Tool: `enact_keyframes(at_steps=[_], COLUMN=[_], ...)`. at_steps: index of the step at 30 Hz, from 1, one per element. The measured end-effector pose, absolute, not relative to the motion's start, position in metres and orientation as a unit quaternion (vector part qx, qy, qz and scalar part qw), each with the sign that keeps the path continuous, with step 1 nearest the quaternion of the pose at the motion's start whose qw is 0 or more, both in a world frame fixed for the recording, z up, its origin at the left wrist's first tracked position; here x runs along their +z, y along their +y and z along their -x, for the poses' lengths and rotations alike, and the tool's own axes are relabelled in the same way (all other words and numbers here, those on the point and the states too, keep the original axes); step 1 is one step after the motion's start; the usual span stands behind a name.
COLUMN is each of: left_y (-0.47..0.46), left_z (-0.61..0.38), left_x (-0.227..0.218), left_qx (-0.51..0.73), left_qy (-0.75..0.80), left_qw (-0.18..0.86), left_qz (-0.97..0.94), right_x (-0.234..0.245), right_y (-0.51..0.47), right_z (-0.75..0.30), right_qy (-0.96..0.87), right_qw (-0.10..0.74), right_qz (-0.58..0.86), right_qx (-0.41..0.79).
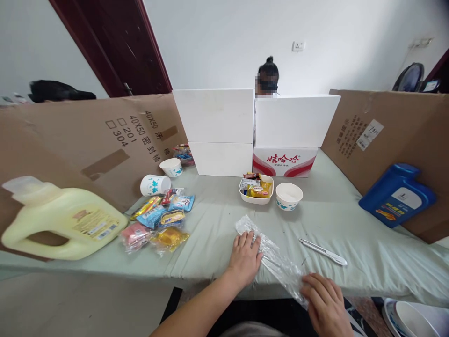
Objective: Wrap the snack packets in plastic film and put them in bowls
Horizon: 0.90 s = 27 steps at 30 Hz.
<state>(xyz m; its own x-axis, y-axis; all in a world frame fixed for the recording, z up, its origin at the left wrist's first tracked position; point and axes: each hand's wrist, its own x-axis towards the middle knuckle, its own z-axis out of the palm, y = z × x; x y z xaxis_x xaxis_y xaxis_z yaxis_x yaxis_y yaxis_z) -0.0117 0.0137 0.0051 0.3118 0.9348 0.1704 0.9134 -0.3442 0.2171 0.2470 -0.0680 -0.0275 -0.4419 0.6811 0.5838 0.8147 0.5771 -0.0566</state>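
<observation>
A crinkled clear plastic wrapper [277, 262] lies on the pale green cloth [217, 210] near the front edge. My left hand [244, 259] rests flat on the wrapper's left side, fingers spread. My right hand [324, 302] pinches its lower right end at the table's edge. A silver utility knife [322, 252] lies just right of the wrapper. Behind it stand a white dish of wrapped snacks [257, 188] and an empty paper bowl [288, 195].
A pile of snack packets [159, 220] and a tipped paper cup [155, 184] lie at left, beside a yellow jug [59, 222]. A blue jug [398, 194] leans at right. Cardboard walls and white boxes [217, 126] enclose the table; a person sits behind them.
</observation>
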Motion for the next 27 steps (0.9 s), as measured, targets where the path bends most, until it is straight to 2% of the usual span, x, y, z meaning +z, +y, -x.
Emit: enact_keyframes(at_steps=[4,8,11,13,20,27], left_y=[0.006,0.003,0.001,0.001,0.001,0.001], left_z=[0.017,0.024,0.026,0.027,0.025,0.024], left_x=[0.0,0.001,0.006,0.008,0.011,0.016], left_qx=[0.163,0.159,0.147,0.136,0.15,0.185], left_qy=[0.468,0.381,0.352,0.335,0.361,0.377], left_qw=[0.081,0.117,0.129,0.136,0.15,0.158], left_qz=[-0.865,-0.903,-0.915,-0.922,-0.908,-0.894], right_x=[0.002,0.046,0.073,0.08,0.041,0.012], right_y=[-0.084,-0.083,-0.061,-0.033,0.077,0.087], right_z=[-0.238,-0.218,-0.206,-0.198,-0.161,-0.147], right_qy=[-0.881,-0.904,-0.866,-0.834,-0.79,-0.77], right_qw=[0.297,0.271,0.257,0.261,0.234,0.23], right_qz=[0.365,0.302,0.341,0.384,0.481,0.536], right_qx=[-0.052,0.135,0.26,0.299,0.3,0.259])
